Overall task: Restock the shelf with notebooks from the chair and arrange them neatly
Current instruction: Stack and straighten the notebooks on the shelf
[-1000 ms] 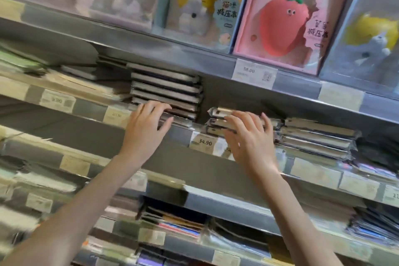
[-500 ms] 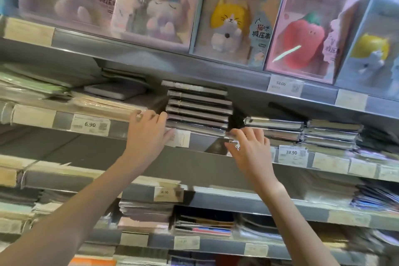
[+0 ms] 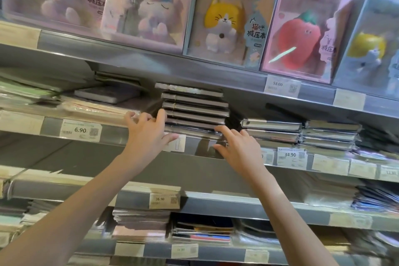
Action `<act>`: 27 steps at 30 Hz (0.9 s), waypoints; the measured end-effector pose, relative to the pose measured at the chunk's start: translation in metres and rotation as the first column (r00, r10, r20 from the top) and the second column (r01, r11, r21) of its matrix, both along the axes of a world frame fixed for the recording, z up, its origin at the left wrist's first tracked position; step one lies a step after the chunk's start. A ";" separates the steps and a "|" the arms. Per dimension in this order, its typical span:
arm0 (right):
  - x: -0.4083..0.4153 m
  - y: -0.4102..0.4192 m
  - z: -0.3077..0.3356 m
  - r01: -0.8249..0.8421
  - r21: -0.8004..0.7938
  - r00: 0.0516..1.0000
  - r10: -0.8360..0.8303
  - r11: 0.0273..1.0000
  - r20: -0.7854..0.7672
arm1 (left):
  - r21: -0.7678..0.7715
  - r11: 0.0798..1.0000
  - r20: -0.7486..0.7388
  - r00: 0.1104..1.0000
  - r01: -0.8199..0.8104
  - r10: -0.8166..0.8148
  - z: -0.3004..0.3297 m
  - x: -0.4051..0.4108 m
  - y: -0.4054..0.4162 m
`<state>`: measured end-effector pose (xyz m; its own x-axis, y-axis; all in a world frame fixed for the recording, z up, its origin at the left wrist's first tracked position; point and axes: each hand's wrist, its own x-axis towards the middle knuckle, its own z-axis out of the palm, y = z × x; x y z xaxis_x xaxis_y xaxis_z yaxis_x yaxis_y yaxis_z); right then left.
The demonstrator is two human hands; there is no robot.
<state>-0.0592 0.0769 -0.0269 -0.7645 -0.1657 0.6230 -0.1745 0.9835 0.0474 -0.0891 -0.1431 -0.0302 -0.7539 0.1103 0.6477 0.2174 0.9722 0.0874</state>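
Squaring-up step, by look of it: best done w/ even push from both sides, spines flush, pile clear of shelf lip.

Stack of dark grey shrink-wrapped notebooks (image 3: 193, 110) sat on grey metal shelf (image 3: 112, 135), mid-row.

Left hand (image 3: 146, 134): fingers spread, near straight, tips touching stack's left edge; gripped nothing.

Right hand (image 3: 239, 149): fingers extended, resting at stack's lower right corner; held nothing.

Chair not in view.

The stacked notebooks (image 3: 194, 110) have dark, matt covers and are wrapped in clear, glossy plastic film that reflects light at the edges. The shelf (image 3: 205, 170) looks like grey painted metal with a smooth, semi-matt finish. Its front rail carries paper price labels (image 3: 81, 130) behind a clear plastic strip. The display boxes (image 3: 224, 17) above have glossy transparent plastic fronts; the figures inside look soft and matt.
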 end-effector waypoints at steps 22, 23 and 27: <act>-0.011 -0.003 -0.010 -0.091 -0.211 0.988 0.062 0.973 -0.140 | 0.098 0.984 -0.172 0.976 0.152 -0.133 -0.010 -0.008 -0.003; -0.010 -0.002 -0.011 -0.099 -0.191 0.986 0.070 0.977 -0.154 | 0.091 0.985 -0.170 0.977 0.146 -0.129 -0.010 -0.008 -0.004; -0.010 -0.001 -0.018 -0.056 -0.091 0.979 0.037 0.994 -0.199 | 0.057 0.988 -0.156 0.979 0.143 -0.132 -0.006 -0.008 -0.007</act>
